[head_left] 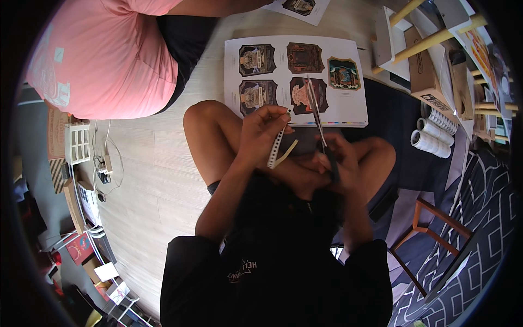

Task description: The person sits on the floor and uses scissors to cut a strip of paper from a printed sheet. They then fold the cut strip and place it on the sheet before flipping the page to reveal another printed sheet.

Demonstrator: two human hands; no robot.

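Note:
My left hand (pixel 262 129) is pinched on a narrow white paper strip (pixel 276 147) with a row of dark dots along it. The strip hangs down from my fingertips, and a pale yellowish end (pixel 287 152) curls out beside it. In my right hand (pixel 342 161) is a pair of scissors (pixel 314 106), its dark handles in my fingers and its long blades pointing away from me. The blades lie to the right of the strip, apart from it. Beyond both hands rests a stack of white sheets (pixel 351 111) printed with several dark ornate label designs.
At the upper left sits another person in a pink shirt (pixel 114 60). Another printed sheet (pixel 310 15) lies at the far edge. White rolls (pixel 433 139), a cardboard box (pixel 427 73) and wooden-legged shelving (pixel 414 52) stand to the right. Cables (pixel 106 161) trail on the left floor.

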